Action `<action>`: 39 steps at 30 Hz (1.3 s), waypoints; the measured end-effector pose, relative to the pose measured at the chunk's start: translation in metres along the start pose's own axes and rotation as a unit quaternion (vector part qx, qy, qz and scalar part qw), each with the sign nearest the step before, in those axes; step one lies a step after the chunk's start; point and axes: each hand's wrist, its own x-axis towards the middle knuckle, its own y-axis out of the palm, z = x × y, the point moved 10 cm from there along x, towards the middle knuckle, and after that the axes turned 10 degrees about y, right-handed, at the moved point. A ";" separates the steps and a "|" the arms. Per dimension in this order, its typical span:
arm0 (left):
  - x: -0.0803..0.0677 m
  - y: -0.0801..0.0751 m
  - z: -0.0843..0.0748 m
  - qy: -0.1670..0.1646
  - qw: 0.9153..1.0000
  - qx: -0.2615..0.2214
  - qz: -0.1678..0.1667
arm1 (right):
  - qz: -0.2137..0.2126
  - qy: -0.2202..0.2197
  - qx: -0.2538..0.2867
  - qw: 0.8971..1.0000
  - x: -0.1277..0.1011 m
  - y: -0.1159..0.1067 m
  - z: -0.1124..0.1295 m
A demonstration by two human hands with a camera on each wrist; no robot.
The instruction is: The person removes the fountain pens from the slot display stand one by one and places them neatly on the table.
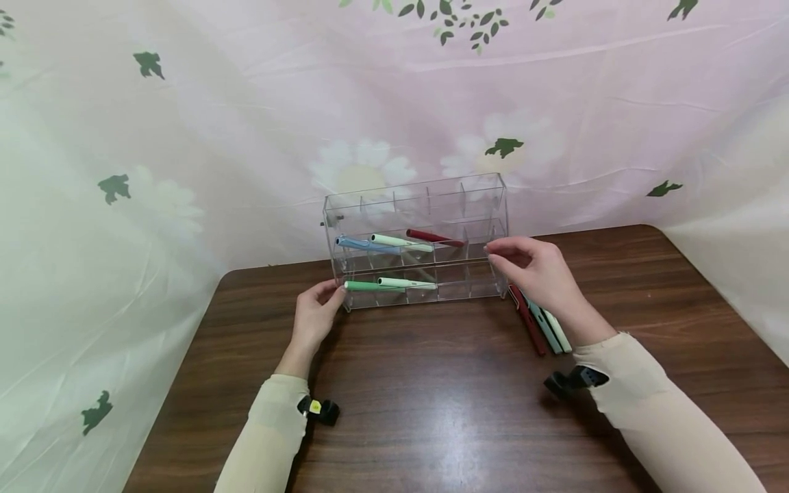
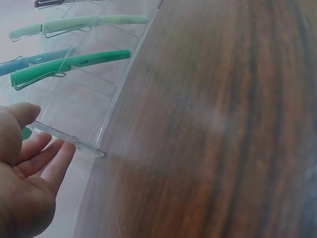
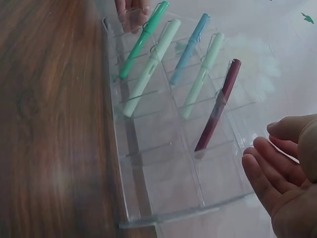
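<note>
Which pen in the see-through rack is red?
The red pen in the rack's upper row of pens, nearest the right hand. The rack's others: one blue pen, one green pen, two pale green pens.

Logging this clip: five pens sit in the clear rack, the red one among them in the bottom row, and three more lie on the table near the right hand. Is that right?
Not quite: the head view shows that red pen in the row above the bottom one. Five pens in the clear rack and three more on the table near the right hand stands.
</note>
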 end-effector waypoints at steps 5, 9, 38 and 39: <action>0.000 0.001 0.001 -0.003 1.000 -0.005 0.001 | 0.002 -0.004 -0.015 1.000 0.008 0.008 0.006; 0.000 0.000 0.001 -0.005 1.000 -0.008 0.001 | 0.002 -0.011 -0.029 1.000 0.016 0.015 0.012; 0.000 0.000 0.001 -0.003 1.000 -0.001 -0.003 | 0.057 -0.056 -0.088 0.993 0.052 0.066 0.044; 0.000 0.000 0.001 -0.005 1.000 -0.001 -0.004 | 0.064 -0.050 -0.092 0.992 0.054 0.068 0.043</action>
